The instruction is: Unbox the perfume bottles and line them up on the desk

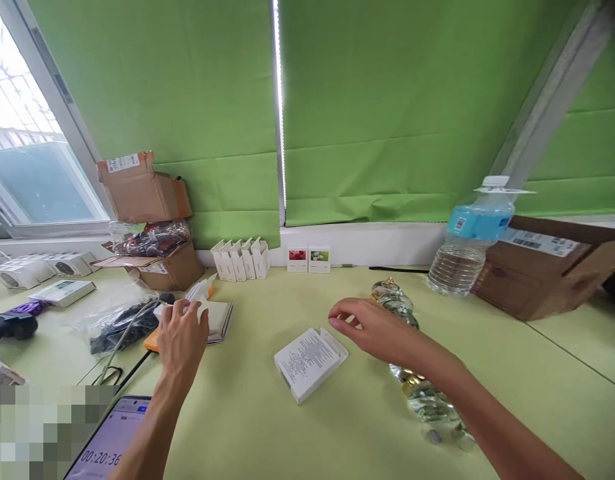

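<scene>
My left hand [180, 333] hovers palm down at a small pile of white folded papers [220, 320], its thumb and fingers apart; whether the fingertips touch the papers I cannot tell. Right of centre, my right hand [364, 327] is loosely curled with a gap between thumb and fingers, nothing visible in it. Below and left of that hand lies a flat white box [310, 363] with printed text, its end flap standing open. Clear glass pieces with gold parts [422, 397] form a row beneath my right forearm.
Several upright white boxes [240, 260] and two picture cards [308, 259] stand by the wall. A water bottle [467, 247] and a cardboard box [532, 273] are at right. Stacked cartons [144, 190], a bagged black item [124, 327] and a phone [110, 433] showing a timer are at left.
</scene>
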{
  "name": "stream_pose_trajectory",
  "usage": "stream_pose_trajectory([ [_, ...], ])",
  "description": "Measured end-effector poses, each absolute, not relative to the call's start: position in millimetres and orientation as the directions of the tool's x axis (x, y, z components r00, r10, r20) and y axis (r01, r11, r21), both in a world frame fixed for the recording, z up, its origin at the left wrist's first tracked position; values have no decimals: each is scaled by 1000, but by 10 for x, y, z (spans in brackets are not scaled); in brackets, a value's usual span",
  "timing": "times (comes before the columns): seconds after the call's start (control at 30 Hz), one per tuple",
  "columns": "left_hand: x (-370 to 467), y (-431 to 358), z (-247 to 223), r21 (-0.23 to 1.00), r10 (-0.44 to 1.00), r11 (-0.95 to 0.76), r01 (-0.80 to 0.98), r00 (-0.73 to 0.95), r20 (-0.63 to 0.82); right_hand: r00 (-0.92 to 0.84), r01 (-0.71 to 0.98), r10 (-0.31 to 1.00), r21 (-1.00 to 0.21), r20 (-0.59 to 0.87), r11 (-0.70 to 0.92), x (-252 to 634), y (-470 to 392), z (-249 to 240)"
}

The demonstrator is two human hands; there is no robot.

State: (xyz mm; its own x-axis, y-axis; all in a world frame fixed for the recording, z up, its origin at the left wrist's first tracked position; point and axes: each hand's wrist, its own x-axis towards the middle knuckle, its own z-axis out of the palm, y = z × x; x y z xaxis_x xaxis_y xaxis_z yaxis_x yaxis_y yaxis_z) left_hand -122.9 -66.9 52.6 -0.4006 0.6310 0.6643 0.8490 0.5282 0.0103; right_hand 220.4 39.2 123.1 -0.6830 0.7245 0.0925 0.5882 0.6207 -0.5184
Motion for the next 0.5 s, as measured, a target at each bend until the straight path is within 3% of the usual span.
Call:
stream_pose_trajectory([
  [0.33, -1125, -638, 555, 31, 594, 483, 875, -353, 723, -691, 595, 718, -499, 81, 630, 2180, 414, 1175],
  [0.5, -811, -520, 468, 201, 683, 151, 968, -249, 687, -685, 642, 725, -411, 71, 647, 2033, 259, 1029],
])
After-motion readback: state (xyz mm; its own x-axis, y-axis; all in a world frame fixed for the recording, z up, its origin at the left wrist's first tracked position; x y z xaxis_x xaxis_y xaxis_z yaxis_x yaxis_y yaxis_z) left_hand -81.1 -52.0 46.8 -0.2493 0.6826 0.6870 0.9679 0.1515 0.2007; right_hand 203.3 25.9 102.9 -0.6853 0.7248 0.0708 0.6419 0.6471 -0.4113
